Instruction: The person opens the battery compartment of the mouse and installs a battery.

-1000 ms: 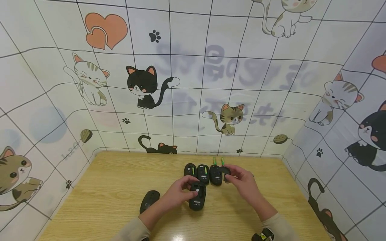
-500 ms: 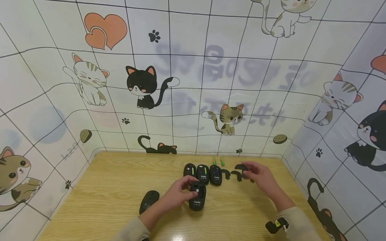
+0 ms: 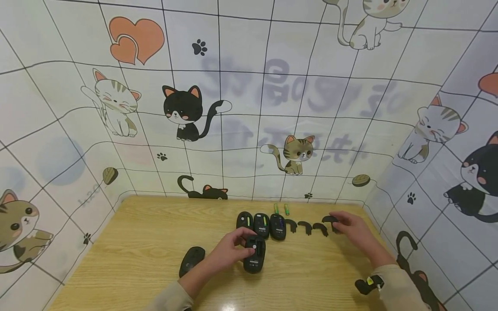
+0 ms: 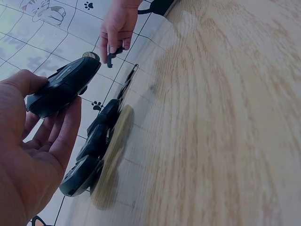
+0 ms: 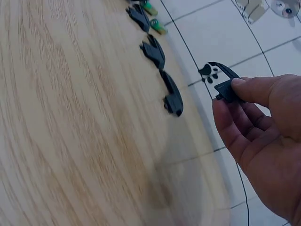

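Note:
My left hand point(image 3: 232, 247) grips a black computer mouse point(image 3: 255, 261), underside up, with its battery bay uncovered. In the left wrist view this mouse point(image 4: 63, 87) sits between thumb and fingers, above the tabletop. My right hand point(image 3: 353, 230) pinches a T-shaped black battery cover point(image 5: 226, 90) between thumb and fingers, at the right end of a row of loose covers. That row has three similar covers, the nearest to my hand being a cover point(image 3: 320, 229) on the table. Left of them lie three upturned mice side by side, including a mouse point(image 3: 278, 229) beside the covers.
Two green batteries point(image 3: 286, 209) lie behind the upturned mice. Another black mouse point(image 3: 192, 261) rests top side up by my left forearm. The wooden table point(image 3: 148, 224) meets a cat-patterned cloth wall point(image 3: 241, 164) at the back and sides.
My right hand has moved right with a battery cover, away from the upturned mice, uncovering the row of loose covers. My left hand and its mouse have stayed put.

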